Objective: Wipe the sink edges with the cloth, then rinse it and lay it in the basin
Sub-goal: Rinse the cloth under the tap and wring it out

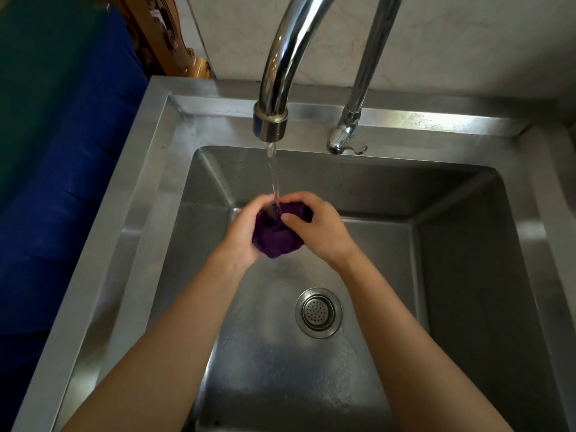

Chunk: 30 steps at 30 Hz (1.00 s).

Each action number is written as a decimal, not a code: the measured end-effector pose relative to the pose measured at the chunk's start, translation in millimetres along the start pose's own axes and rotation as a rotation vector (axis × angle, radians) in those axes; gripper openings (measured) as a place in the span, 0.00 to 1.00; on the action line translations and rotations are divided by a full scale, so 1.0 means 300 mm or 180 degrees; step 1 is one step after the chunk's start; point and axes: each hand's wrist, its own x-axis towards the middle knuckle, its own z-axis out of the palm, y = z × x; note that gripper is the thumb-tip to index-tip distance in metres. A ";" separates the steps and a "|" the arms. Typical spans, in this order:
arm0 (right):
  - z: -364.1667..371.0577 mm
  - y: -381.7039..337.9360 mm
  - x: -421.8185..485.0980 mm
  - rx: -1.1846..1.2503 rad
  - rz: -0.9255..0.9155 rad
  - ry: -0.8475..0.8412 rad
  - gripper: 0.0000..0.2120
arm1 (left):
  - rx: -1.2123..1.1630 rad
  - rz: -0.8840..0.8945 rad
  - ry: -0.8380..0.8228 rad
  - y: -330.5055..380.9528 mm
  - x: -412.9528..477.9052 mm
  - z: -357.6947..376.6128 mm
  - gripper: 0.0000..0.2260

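Left hand [241, 232] and right hand [318, 227] both gripping the bunched purple cloth [276, 238] under the tap [270, 120], water stream [274, 179] landing on it, seemingly soaked, drain strainer [318, 312] below-right of the tap

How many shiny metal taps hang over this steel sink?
2. The thick curved chrome spout pours water onto the purple cloth; the thinner chrome tap stands right of it, not running.

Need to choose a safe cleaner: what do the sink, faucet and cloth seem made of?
Sink: probably stainless steel, brushed; dull grey sheen, soft glare. Faucet: polished, chrome-like metal; mirror-sharp reflections. Cloth: purple soft textile, maybe terry or microfibre; fuzzy, crumples wet.
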 end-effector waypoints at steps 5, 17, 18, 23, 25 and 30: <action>0.094 -0.069 -0.035 -0.1079 -0.0479 0.0266 0.12 | -0.0322 0.0123 -0.0118 -0.020 0.021 0.028 0.27; 0.063 0.037 0.128 -0.1009 0.0693 0.0939 0.24 | 0.0825 0.0783 0.0857 -0.070 0.019 0.073 0.17; 0.055 0.055 0.140 -0.0808 0.0787 0.0975 0.24 | 0.1016 0.0955 0.0838 -0.078 0.018 0.067 0.13; 0.019 0.105 0.141 0.0243 0.0727 0.0877 0.18 | -0.1037 0.0590 -0.0179 -0.105 -0.005 0.012 0.13; 0.008 0.104 0.125 0.0271 0.0545 0.0698 0.15 | -0.1231 0.0277 -0.0421 -0.108 -0.004 -0.015 0.15; 0.010 0.113 0.112 0.0638 0.0375 0.0496 0.11 | -0.0983 -0.0123 -0.0358 -0.150 0.027 -0.064 0.16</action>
